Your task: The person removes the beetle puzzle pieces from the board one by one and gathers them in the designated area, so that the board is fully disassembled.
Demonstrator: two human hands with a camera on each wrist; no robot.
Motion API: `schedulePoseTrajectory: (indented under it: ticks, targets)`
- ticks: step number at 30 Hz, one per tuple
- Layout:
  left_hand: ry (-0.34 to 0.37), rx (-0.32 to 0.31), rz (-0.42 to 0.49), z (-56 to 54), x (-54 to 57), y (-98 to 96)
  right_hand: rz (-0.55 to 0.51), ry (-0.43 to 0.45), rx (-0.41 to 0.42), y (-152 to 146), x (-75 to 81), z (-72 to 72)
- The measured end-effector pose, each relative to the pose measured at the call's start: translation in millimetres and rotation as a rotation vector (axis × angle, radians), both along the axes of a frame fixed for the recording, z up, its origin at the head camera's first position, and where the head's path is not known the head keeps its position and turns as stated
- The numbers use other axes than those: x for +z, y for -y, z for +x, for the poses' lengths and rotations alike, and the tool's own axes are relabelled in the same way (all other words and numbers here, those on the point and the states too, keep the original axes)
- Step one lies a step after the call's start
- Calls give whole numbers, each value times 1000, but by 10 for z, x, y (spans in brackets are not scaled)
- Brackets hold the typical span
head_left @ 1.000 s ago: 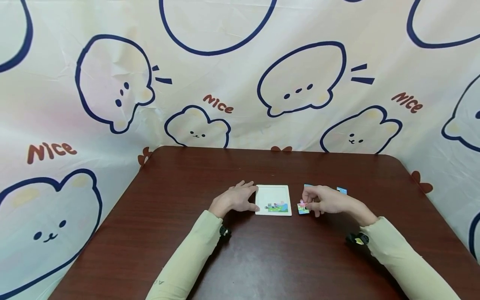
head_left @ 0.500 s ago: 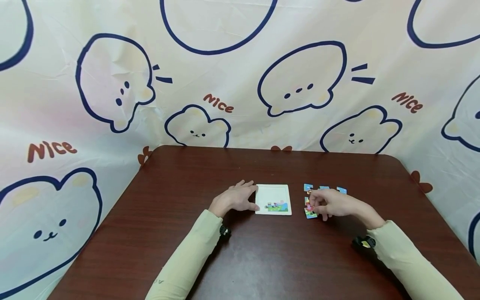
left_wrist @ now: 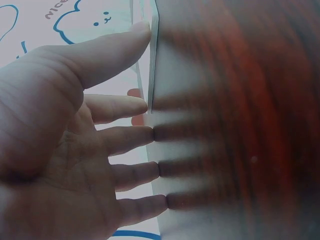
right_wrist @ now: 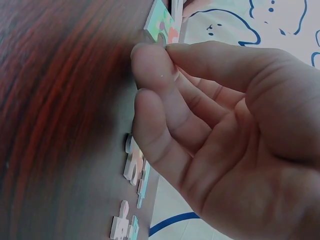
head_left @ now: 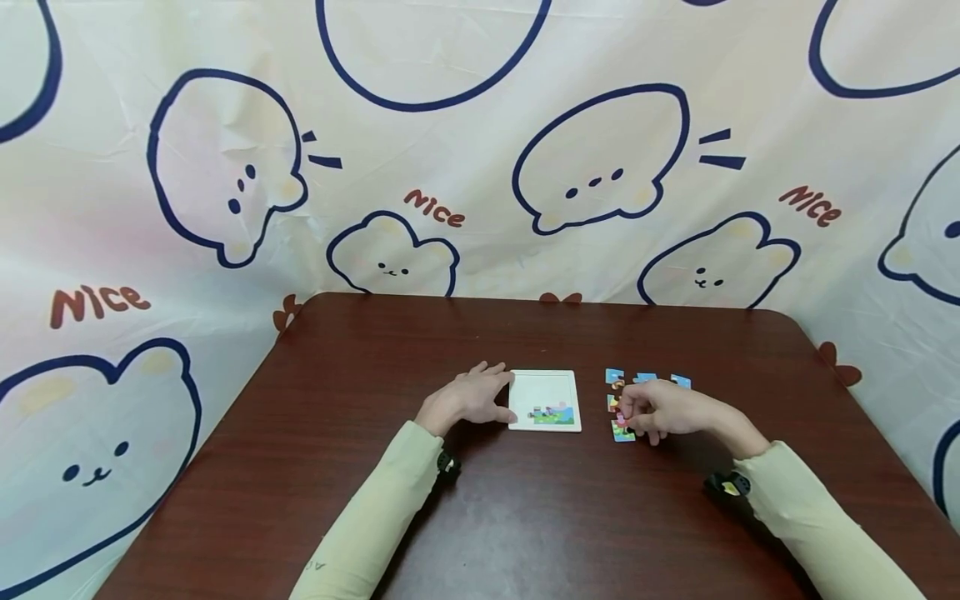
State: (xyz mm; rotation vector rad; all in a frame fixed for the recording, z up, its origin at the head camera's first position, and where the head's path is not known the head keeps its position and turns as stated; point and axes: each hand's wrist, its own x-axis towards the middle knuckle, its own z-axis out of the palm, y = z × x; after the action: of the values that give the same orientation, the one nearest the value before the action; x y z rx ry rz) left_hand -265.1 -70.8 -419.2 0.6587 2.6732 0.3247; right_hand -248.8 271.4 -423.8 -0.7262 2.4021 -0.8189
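Note:
A white puzzle tray (head_left: 542,387) lies on the table, with several jigsaw pieces (head_left: 552,415) fitted along its lower right. My left hand (head_left: 471,397) rests at the tray's left side, fingers fairly straight. In the left wrist view, its thumb and index fingertip meet the tray's edge (left_wrist: 154,60) while the other fingertips reach the tabletop. To the right of the tray, my right hand (head_left: 663,407) pinches a green and pink jigsaw piece (head_left: 622,432) between thumb and index finger. The same piece (right_wrist: 159,20) shows beyond the fingertips in the right wrist view.
Loose jigsaw pieces lie around the right hand: a blue one (head_left: 614,376), another blue one (head_left: 645,377), one further right (head_left: 681,381) and a yellow-red one (head_left: 612,403). The brown table (head_left: 480,517) backs onto a patterned cloth (head_left: 480,167).
The right hand has drawn back to the right and slightly nearer with its jigsaw piece, uncovering loose pieces beyond it. The left hand and tray have stayed put.

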Motion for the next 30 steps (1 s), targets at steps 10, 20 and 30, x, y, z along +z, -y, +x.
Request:
schedulePoseTrajectory:
  ticks: [10, 20, 30]
  targets:
    - [-2, 5, 2, 7, 3, 6, 34, 4, -25, 17, 21, 7]
    - [3, -2, 5, -1, 4, 18, 98, -74, -14, 75, 21, 33]
    - [3, 6, 7, 9, 1, 10, 169, -123, -46, 127, 65, 24]
